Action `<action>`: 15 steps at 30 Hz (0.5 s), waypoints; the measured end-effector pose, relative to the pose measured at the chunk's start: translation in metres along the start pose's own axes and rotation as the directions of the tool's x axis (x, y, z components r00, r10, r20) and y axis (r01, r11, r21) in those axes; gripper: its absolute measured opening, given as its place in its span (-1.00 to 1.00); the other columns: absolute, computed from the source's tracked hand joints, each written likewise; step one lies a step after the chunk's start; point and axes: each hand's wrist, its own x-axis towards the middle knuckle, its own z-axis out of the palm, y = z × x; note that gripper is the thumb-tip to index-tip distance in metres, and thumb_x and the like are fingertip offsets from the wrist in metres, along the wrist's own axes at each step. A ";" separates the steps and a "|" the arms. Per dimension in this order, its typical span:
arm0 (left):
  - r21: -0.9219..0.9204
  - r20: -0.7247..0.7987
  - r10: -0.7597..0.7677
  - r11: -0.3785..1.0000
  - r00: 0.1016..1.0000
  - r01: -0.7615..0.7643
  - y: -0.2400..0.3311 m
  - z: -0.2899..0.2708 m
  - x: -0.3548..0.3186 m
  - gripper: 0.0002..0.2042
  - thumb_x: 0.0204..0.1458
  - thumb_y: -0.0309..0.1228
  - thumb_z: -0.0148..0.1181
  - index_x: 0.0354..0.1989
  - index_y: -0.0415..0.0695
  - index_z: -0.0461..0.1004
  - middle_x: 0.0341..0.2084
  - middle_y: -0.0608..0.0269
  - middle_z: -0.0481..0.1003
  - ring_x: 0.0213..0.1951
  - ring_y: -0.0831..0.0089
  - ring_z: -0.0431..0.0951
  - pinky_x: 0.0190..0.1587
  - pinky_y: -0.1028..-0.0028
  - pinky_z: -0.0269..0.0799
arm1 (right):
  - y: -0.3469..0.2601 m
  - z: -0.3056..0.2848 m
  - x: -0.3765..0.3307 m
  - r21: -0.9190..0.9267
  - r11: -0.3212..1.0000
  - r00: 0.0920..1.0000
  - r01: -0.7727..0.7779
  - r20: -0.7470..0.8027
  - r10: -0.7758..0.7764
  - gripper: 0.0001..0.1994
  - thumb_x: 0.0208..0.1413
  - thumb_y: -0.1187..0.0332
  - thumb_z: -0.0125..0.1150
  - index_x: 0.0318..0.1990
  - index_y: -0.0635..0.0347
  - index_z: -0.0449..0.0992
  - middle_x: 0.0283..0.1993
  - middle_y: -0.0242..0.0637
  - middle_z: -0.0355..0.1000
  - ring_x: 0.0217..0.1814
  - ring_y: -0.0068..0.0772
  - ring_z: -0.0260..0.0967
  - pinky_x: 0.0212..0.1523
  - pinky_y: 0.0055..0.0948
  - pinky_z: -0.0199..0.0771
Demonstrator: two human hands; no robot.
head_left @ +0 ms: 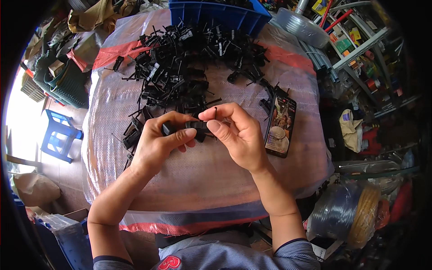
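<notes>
My left hand [157, 141] is closed around a small black plastic part [194, 125], gripping it between thumb and fingers. Just to the right, my right hand [243, 137] pinches a thin dark pin or screw [215, 112] at that part's right end. Its thumb and index fingertip are close together, and the exact contact is hard to see. Beyond both hands spreads a heap of similar black parts [175, 83], many with thin rods sticking out. Some of these parts lie scattered down the left side, near my left hand.
A phone [280, 128] with a lit screen lies right of my right hand on the woven plastic sheet [216, 180]. At the far edge stands a blue crate [198, 15]. A blue stool [60, 135] is on the floor at left; wrapped coils [344, 213] and shelving crowd the right.
</notes>
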 end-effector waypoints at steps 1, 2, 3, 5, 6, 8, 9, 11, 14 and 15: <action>-0.001 0.001 0.000 1.000 1.000 0.000 0.000 0.000 0.001 -0.74 -0.03 -0.42 0.21 -0.19 -0.28 0.44 -0.53 0.28 0.47 -0.48 0.59 0.46 -0.43 0.62 0.34 | 0.000 0.001 0.000 -0.002 1.000 1.000 0.000 -0.005 0.000 -0.83 0.11 0.47 0.08 -0.15 0.29 0.37 -0.18 -0.30 0.42 -0.12 -0.60 0.33 -0.08 -0.63 0.31; 0.001 -0.003 -0.003 1.000 1.000 0.003 -0.001 0.000 0.002 -0.75 -0.03 -0.43 0.21 -0.20 -0.30 0.44 -0.51 0.26 0.48 -0.47 0.58 0.46 -0.41 0.62 0.34 | 0.001 0.002 0.002 0.053 0.998 0.997 0.013 -0.078 -0.009 -0.81 0.11 0.47 0.09 -0.13 0.29 0.36 -0.21 -0.30 0.43 -0.14 -0.61 0.33 -0.10 -0.63 0.32; 0.003 -0.003 -0.004 1.000 1.000 0.004 -0.004 0.000 0.002 -0.75 -0.03 -0.43 0.21 -0.20 -0.30 0.44 -0.51 0.26 0.48 -0.47 0.58 0.46 -0.41 0.62 0.34 | 0.003 0.003 0.002 0.107 0.994 0.988 0.030 -0.152 -0.013 -0.79 0.10 0.48 0.10 -0.11 0.29 0.36 -0.23 -0.31 0.43 -0.16 -0.62 0.34 -0.11 -0.63 0.33; -0.142 -0.001 0.012 0.990 1.000 -0.012 -0.011 0.001 0.003 -0.76 -0.05 -0.45 0.23 -0.23 -0.30 0.44 -0.52 0.26 0.48 -0.47 0.58 0.45 -0.37 0.62 0.34 | 0.008 0.005 0.003 0.079 0.996 0.985 0.039 -0.168 -0.026 -0.77 0.09 0.48 0.11 -0.09 0.28 0.35 -0.26 -0.31 0.44 -0.17 -0.62 0.34 -0.14 -0.63 0.34; -0.141 -0.001 0.012 0.990 1.000 -0.012 -0.012 0.001 0.004 -0.76 -0.05 -0.45 0.23 -0.23 -0.30 0.44 -0.52 0.26 0.48 -0.47 0.58 0.45 -0.37 0.62 0.34 | 0.009 0.006 0.003 0.049 0.998 0.982 0.049 -0.182 -0.039 -0.75 0.09 0.49 0.11 -0.06 0.28 0.34 -0.29 -0.31 0.44 -0.18 -0.63 0.33 -0.17 -0.63 0.35; -0.224 -0.008 0.037 0.974 0.999 -0.037 -0.014 0.000 0.006 -0.77 -0.08 -0.45 0.26 -0.27 -0.28 0.45 -0.52 0.26 0.48 -0.47 0.59 0.45 -0.34 0.63 0.34 | 0.009 0.007 0.004 0.001 0.996 0.981 0.090 -0.175 -0.088 -0.78 0.09 0.48 0.11 -0.08 0.25 0.38 -0.26 -0.32 0.41 -0.22 -0.65 0.32 -0.23 -0.66 0.35; -0.225 -0.009 0.037 0.974 0.999 -0.038 -0.014 -0.001 0.005 -0.77 -0.08 -0.45 0.26 -0.27 -0.28 0.45 -0.52 0.26 0.48 -0.47 0.59 0.45 -0.34 0.63 0.34 | 0.010 0.007 0.004 -0.016 0.990 0.985 0.138 -0.103 -0.139 -0.80 0.09 0.47 0.12 -0.12 0.25 0.40 -0.24 -0.32 0.39 -0.25 -0.66 0.30 -0.27 -0.68 0.34; -0.109 -0.058 0.081 0.990 0.995 -0.087 -0.014 -0.001 0.004 -0.80 -0.11 -0.48 0.27 -0.30 -0.27 0.45 -0.54 0.27 0.47 -0.46 0.59 0.45 -0.33 0.62 0.35 | 0.006 0.010 0.004 -0.090 0.976 0.980 0.199 0.013 -0.199 -0.88 0.08 0.45 0.13 -0.23 0.24 0.46 -0.21 -0.33 0.33 -0.30 -0.66 0.27 -0.32 -0.71 0.31; 0.005 -0.104 0.188 0.982 0.977 -0.188 -0.013 0.003 -0.001 -0.83 -0.13 -0.54 0.27 -0.34 -0.26 0.46 -0.53 0.32 0.46 -0.46 0.60 0.45 -0.34 0.61 0.35 | 0.010 0.014 0.005 -0.039 0.987 0.987 0.157 -0.018 -0.158 -0.91 0.07 0.46 0.12 -0.28 0.26 0.44 -0.21 -0.35 0.32 -0.28 -0.64 0.25 -0.26 -0.66 0.30; 0.119 -0.145 0.260 0.962 0.955 -0.244 -0.011 0.006 -0.002 -0.81 -0.18 -0.60 0.28 -0.35 -0.26 0.47 -0.51 0.30 0.46 -0.47 0.57 0.45 -0.37 0.59 0.36 | 0.010 0.016 0.005 -0.039 0.987 0.987 0.159 -0.017 -0.159 -0.91 0.07 0.46 0.12 -0.28 0.26 0.44 -0.21 -0.35 0.32 -0.28 -0.64 0.25 -0.26 -0.66 0.30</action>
